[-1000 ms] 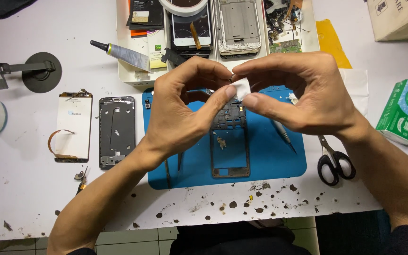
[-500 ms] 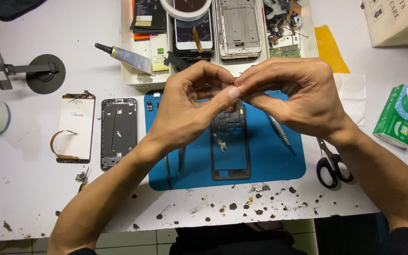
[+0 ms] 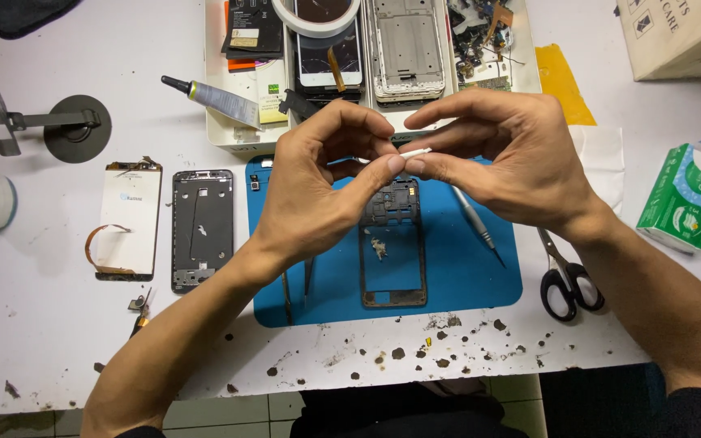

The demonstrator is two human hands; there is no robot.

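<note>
My left hand [image 3: 318,195] and my right hand [image 3: 505,158] meet above a blue work mat [image 3: 456,268]. Between their fingertips they pinch a small white strip [image 3: 414,152], thin and rolled flat. Below the hands a dark phone frame [image 3: 393,243] lies upright on the mat, partly hidden by my fingers. A grey pen-like tool [image 3: 474,224] rests on the mat under my right hand, and tweezers [image 3: 295,285] lie by my left wrist.
A white tray [image 3: 229,138] at the back holds phone parts and a tape roll [image 3: 318,15]. A glue tube [image 3: 214,96], a screen panel [image 3: 127,219] and another frame [image 3: 202,227] lie left. Scissors [image 3: 565,280], a green tissue pack [image 3: 687,199] and a cardboard box [image 3: 675,36] sit right.
The white piece between my fingers has gone from a wider flat bit to a thin strip. Both hands have stayed above the mat, fingertips pressed closer together.
</note>
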